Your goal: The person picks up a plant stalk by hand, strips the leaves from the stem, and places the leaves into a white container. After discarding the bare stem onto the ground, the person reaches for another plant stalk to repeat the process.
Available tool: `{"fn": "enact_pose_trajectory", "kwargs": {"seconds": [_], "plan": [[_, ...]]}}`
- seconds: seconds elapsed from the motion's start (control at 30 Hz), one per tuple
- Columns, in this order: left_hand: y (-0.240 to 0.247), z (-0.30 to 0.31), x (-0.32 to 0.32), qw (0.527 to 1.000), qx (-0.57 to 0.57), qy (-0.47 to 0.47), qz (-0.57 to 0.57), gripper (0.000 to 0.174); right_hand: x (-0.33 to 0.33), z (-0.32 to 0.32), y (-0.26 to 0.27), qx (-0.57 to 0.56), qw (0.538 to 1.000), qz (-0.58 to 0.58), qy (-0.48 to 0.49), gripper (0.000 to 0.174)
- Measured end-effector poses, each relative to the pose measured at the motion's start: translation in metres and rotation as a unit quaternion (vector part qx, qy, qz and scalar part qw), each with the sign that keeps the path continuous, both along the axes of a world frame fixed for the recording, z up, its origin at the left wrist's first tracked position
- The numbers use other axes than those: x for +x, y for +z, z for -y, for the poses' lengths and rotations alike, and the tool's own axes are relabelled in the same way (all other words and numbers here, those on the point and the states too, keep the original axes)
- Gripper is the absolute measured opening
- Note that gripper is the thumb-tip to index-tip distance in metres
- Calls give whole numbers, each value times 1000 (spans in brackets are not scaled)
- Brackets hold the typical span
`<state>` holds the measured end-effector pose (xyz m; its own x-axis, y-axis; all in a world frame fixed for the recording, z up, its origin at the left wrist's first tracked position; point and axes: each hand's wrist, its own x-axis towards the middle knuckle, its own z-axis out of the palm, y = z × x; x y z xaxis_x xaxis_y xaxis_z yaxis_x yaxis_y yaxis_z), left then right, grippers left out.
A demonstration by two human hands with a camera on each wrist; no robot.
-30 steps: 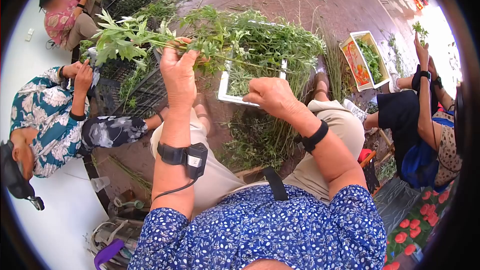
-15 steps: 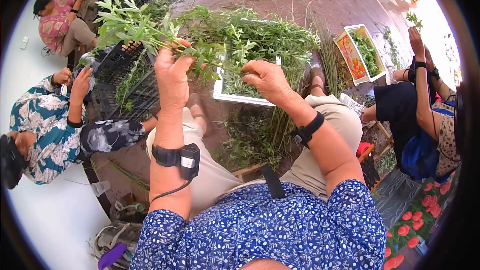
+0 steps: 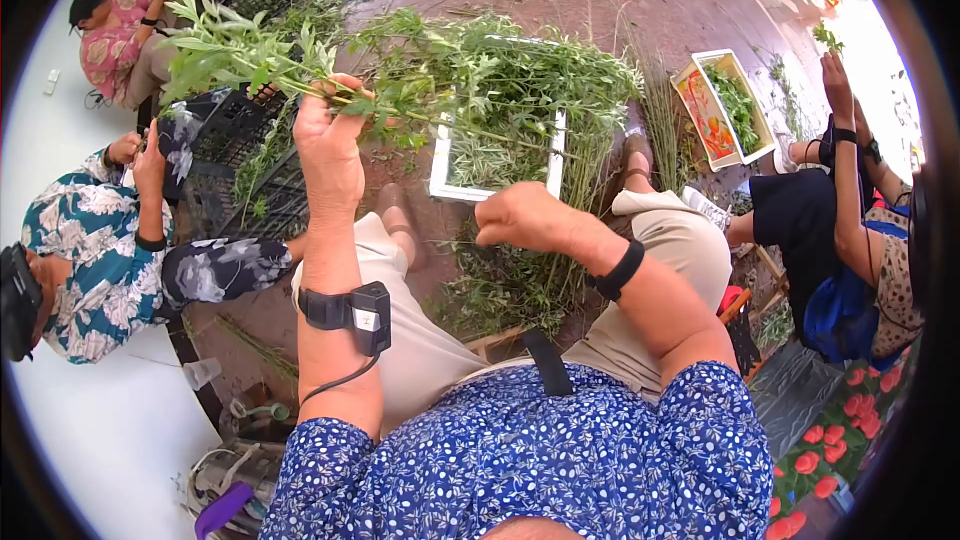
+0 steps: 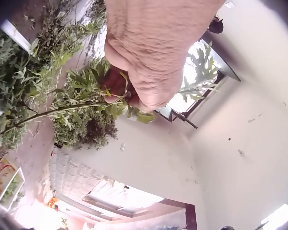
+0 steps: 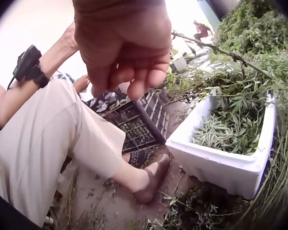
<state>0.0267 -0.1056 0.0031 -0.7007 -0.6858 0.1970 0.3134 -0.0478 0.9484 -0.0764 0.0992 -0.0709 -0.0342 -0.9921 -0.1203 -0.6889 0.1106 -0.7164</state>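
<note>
My left hand point(image 3: 332, 155) grips a bunch of leafy green stems point(image 3: 235, 62). Their broad, jagged leaves spread to the left, and one long thin stalk reaches right, across the box. In the left wrist view, this stalk point(image 4: 62, 109) runs out from under the curled fingers. Lower and nearer my body is my right hand point(image 3: 525, 215), by the near rim of the white box point(image 3: 439, 165). Its fingers curl in, with nothing visible between them in the right wrist view. Cut greens point(image 5: 230, 127) fill the box.
Piled stems point(image 3: 560, 70) overhang the box's far side. Black crates point(image 3: 215, 202) stand at left. A cream box point(image 3: 768, 140) of leaves is at right. Seated people point(image 3: 100, 240) flank both sides. More greens point(image 3: 510, 285) lie on the floor between my feet.
My right hand went up to the stalk beside the leaves, then came back down toward my body. My left hand shifted slightly left, still holding the stems.
</note>
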Motion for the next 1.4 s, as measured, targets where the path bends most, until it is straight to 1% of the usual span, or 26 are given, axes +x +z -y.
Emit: {"fn": "enact_pose_trajectory", "kwargs": {"seconds": [0.07, 0.1, 0.17, 0.2, 0.27, 0.3, 0.33, 0.4, 0.43, 0.57, 0.67, 0.73, 0.77, 0.8, 0.87, 0.93, 0.97, 1.0, 1.07, 1.13, 1.17, 1.2, 1.27, 1.33, 1.37, 1.4], "plan": [[1, 2, 0, 1000, 4, -1, -3, 16, 10, -1, -4, 31, 997, -68, 25, 13], [1, 3, 0, 1000, 7, 1, -7, 16, 13, -3, -4, 31, 997, -67, 25, 13], [1, 3, 1, 1000, 11, -4, -2, 16, 19, -3, -2, -67, 997, -30, -2, 9], [1, 2, 1, 1000, 16, -10, 2, 16, 18, -3, 2, -68, 997, -29, -1, 9], [0, 0, -2, 1000, 24, -3, 2, 16, 13, 1, 13, -127, 991, -3, -52, 9], [-1, -2, -4, 999, 33, 4, 1, 17, 10, 4, 14, -227, 969, -23, -96, 14], [-2, -3, -4, 999, 32, 4, 1, 17, 7, 7, 17, -228, 969, -23, -96, 14], [-5, -6, -6, 999, 41, 0, 30, 18, 2, 13, 26, -272, 937, -52, -214, 23], [-6, -8, -7, 998, 47, -10, 36, 18, 0, 15, 28, -270, 936, -63, -218, 28], [-7, -17, -12, 997, 54, -18, 52, 18, 3, 21, 35, -275, 935, -96, -203, 28], [-8, -25, -16, 994, 86, -28, 56, 19, 8, 24, 33, -249, 937, -129, -207, 27], [-9, -28, -16, 993, 92, -34, 58, 20, 9, 26, 31, -266, 927, -127, -233, 18], [-8, -29, -16, 993, 95, -41, 56, 20, 9, 26, 31, -266, 927, -127, -234, 18], [-8, -30, -16, 993, 97, -49, 54, 20, 8, 25, 30, -266, 931, -125, -218, 14], [-5, -32, -19, 994, 88, -43, 57, 19, 7, 24, 30, -266, 935, -122, -202, 12], [-5, -31, -20, 994, 78, -36, 60, 19, 9, 18, 33, -189, 971, -139, -52, 8], [-6, -30, -20, 995, 65, -36, 61, 18, 10, 16, 33, -175, 975, -135, -31, 6], [-8, -30, -19, 996, 53, -36, 62, 18, 11, 13, 30, -176, 975, -134, -30, 6], [-6, -29, -17, 997, 40, -32, 57, 16, 15, 9, 16, -147, 976, -153, 50, 7], [-7, -20, -14, 992, 116, -56, -12, 15, 25, 4, 10, -147, 978, -142, 42, 7], [-9, -22, -15, 992, 121, -26, -1, 14, 29, 2, 9, -126, 982, -133, 46, 6], [-8, -23, -16, 993, 120, -25, -3, 14, 30, 1, 11, -104, 985, -124, 51, 6], [-8, -25, -15, 992, 120, -28, 12, 13, 23, 1, 20, -96, 988, -110, 53, 5], [-10, -25, -15, 993, 119, -21, 12, 13, 10, 6, 29, -96, 985, -143, 30, 12], [-9, -26, -15, 993, 119, -21, 14, 14, 7, 8, 29, -152, 980, -113, -55, 10], [-8, -27, -15, 993, 119, -21, 15, 14, 6, 11, 30, -153, 980, -114, -53, 10]]}}
